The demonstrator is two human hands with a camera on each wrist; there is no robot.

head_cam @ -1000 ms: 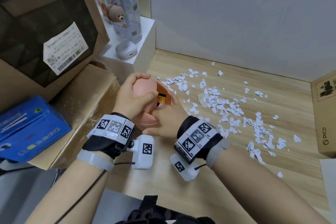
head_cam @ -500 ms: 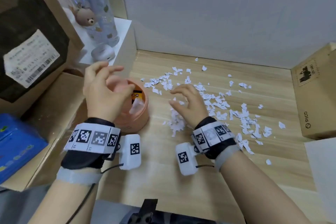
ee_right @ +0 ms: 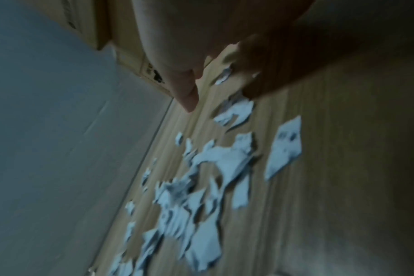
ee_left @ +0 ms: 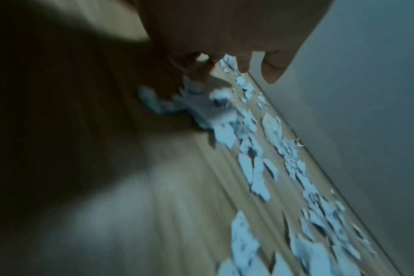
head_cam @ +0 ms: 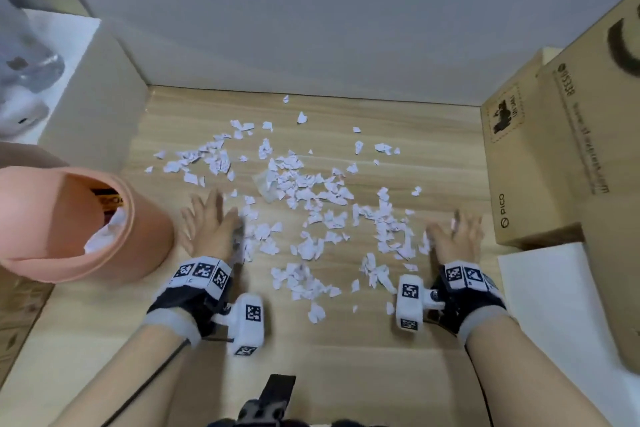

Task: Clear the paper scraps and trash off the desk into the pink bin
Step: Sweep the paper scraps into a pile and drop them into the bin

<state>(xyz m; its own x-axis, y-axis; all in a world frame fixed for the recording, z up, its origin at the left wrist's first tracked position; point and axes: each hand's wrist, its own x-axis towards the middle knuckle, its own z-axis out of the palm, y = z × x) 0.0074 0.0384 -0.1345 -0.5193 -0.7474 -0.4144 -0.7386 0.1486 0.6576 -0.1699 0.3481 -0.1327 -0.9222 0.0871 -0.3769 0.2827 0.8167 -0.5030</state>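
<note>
Fingers: both hands spread flat and straight, gripping nothing.
Left hand (head_cam: 207, 222): palm down on the light wooden counter (head_cam: 329, 350), just beside the round pink plastic bin (head_cam: 145, 239), touching the scraps' left edge.
Right hand (head_cam: 453, 236): palm down at the scraps' right edge, near the brown cardboard box (head_cam: 533, 163).
Torn white paper scraps (head_cam: 304, 204): scattered across the counter between the hands.
Bin: open, white paper inside.

- The head view is bright and evenly lit, with soft shadows only; the scraps (head_cam: 311, 211) look sharp, while both hands blur.
- Straight lines bow at its edges, and the bin (head_cam: 69, 229) looks stretched.
- Both wrist views are dim, bluish and smeared by motion blur, with dark shadow across the desk (ee_left: 106, 224).
</note>
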